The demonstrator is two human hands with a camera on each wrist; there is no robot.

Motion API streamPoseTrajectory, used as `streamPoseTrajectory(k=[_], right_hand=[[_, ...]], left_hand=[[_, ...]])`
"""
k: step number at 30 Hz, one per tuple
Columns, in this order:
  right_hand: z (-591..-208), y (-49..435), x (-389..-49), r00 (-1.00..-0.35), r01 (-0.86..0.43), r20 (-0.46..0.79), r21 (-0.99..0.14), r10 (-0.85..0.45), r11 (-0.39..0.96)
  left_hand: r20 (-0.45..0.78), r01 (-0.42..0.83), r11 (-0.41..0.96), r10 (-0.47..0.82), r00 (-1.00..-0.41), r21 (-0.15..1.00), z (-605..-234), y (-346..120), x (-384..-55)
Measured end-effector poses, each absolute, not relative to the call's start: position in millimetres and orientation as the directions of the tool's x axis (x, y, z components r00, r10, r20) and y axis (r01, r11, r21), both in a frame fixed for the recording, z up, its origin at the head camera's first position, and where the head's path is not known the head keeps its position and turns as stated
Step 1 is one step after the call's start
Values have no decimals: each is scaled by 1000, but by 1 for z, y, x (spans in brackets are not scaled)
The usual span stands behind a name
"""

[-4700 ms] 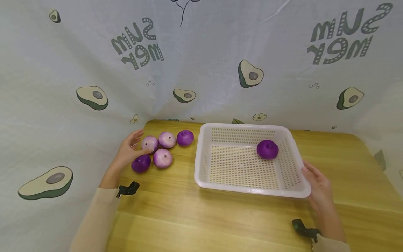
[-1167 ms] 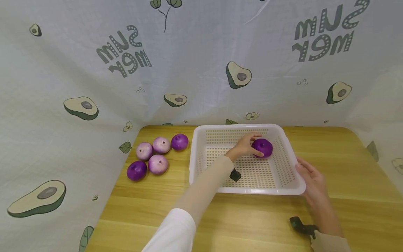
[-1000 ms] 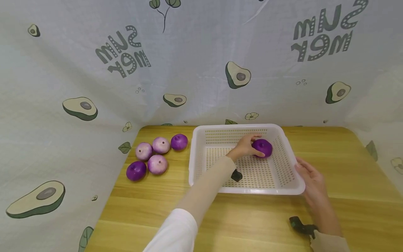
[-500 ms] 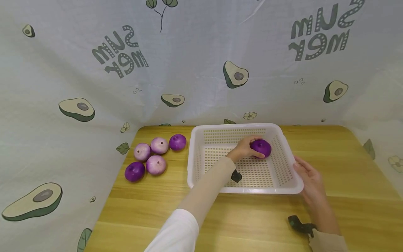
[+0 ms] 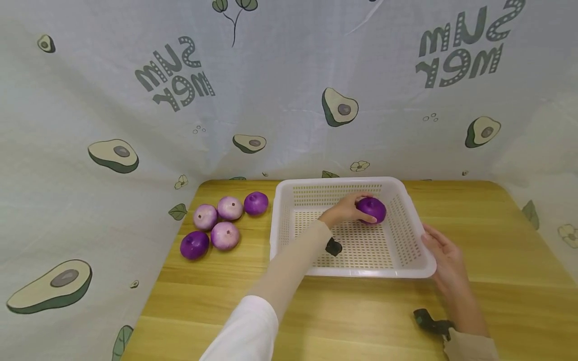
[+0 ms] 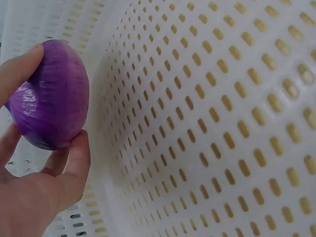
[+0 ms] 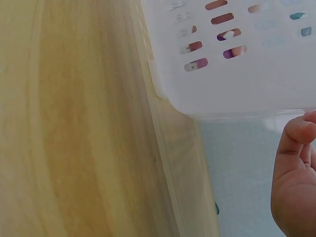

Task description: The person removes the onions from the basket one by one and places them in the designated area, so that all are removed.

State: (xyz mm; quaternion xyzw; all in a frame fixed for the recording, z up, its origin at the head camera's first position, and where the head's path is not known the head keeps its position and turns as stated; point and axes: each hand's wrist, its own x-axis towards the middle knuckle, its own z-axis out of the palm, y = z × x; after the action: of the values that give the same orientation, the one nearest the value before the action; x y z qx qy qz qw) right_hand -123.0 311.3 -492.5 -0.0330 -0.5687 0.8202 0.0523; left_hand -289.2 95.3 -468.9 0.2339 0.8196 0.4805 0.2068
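Note:
My left hand [image 5: 345,210] grips a purple onion [image 5: 372,210] inside the white plastic basket [image 5: 352,273], towards its right end. The left wrist view shows thumb and fingers on opposite sides of this onion [image 6: 57,96], close to the perforated basket wall. With my right hand [image 5: 449,263] I hold the basket's right rim; in the right wrist view the curled fingers [image 7: 300,131] are right at the rim's edge. Left of the basket, on the table, lie a dark purple onion [image 5: 194,245], another purple onion [image 5: 256,203] and several paler ones [image 5: 225,236].
The wooden table [image 5: 356,316] extends in front of the basket and to its right. A pale curtain [image 5: 280,100] printed with avocados hangs behind and at the sides. Each wrist wears a dark mount [image 5: 431,323].
My left hand has moved from the onions on the left into the basket and taken hold of the purple onion, then shifted it slightly left. The right hand stays at the rim.

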Motion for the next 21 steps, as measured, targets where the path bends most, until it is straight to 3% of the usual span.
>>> streamPoseTrajectory(k=[13,21], right_hand=[[-492,308,-120,-990,-58,10,-939,142,-340],[-492,309,-120,-991,-64,20,-942,134,-330]], left_hand=[[-147,182,393,674,-724,901,-425,64,-290],[-79,219,361,654,-753,907,-397,36,-290]])
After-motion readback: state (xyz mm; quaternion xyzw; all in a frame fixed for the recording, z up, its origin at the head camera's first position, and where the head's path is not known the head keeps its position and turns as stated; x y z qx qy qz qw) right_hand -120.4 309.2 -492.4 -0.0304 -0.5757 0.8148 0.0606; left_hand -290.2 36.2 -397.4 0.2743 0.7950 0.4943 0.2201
